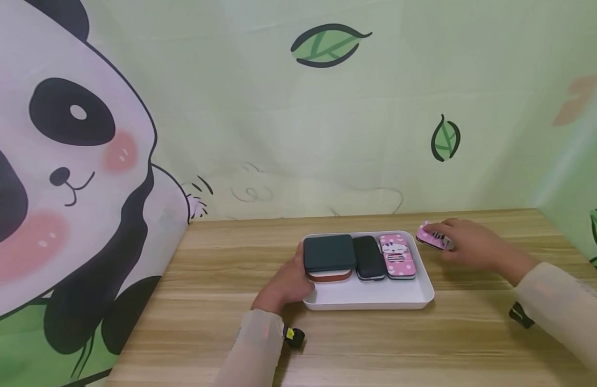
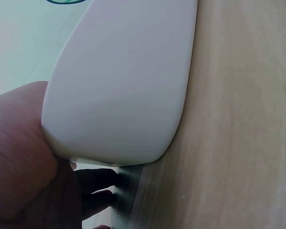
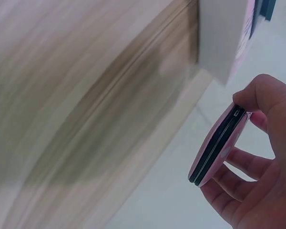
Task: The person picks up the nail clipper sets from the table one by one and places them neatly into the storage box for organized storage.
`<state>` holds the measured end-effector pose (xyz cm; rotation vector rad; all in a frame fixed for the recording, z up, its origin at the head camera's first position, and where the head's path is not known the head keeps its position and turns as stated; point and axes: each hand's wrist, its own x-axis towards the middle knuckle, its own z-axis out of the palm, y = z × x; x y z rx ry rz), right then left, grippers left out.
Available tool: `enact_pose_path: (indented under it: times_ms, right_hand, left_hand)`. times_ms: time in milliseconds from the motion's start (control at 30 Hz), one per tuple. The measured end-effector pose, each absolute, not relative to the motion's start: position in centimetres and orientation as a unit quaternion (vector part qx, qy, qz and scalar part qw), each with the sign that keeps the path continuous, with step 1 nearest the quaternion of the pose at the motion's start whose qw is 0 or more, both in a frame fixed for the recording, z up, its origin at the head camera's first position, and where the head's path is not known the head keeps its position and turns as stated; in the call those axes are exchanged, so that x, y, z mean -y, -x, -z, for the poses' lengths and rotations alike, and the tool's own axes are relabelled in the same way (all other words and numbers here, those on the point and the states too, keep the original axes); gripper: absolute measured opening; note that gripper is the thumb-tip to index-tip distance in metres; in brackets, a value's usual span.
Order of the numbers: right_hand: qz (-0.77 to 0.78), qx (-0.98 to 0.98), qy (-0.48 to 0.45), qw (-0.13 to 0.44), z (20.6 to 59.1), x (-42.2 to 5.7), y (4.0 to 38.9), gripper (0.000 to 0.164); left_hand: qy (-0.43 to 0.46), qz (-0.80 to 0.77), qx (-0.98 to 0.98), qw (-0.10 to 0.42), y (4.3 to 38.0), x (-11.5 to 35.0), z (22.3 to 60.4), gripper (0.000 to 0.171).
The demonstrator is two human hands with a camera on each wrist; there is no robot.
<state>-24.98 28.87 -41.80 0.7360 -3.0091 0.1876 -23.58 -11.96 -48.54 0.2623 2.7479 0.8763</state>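
Observation:
A white tray (image 1: 371, 298) stands on the table, and my left hand (image 1: 290, 279) grips its left end. In the left wrist view the tray's outer wall (image 2: 124, 86) hides part of that hand. Inside the tray, a dark green case (image 1: 329, 252) lies over a brown-edged one (image 1: 329, 276). Beside them are a black case (image 1: 369, 258) and a pink cat-print case (image 1: 397, 255). Right of the tray, my right hand (image 1: 472, 244) pinches a pink compact case (image 3: 219, 143) between thumb and fingers. It is closed, with a dark seam round its edge, held above the table.
The wood-grain table (image 1: 221, 333) runs back to a green cloth backdrop (image 1: 259, 107) with a panda (image 1: 85, 177) printed at the left and leaves. Dark wrist devices (image 1: 294, 337) are worn at both sleeves. The table's far edge lies just behind the tray.

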Motion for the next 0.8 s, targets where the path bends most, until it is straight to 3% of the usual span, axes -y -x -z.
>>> enact_pose_path:
  times_ms: [233,800]
  right_hand:
    - [-0.074,0.961,-0.264,0.028,41.4,-25.9,24.8,0.058]
    - [-0.068,0.937,-0.343,-0.016,42.2,-19.8,25.2,0.057]
  left_hand:
    - [-0.094,-0.298,-0.942,0.118,23.6,12.0,48.5,0.103]
    - [-0.103,-0.293,-0.945,0.105,23.2,12.1,48.1,0.103]
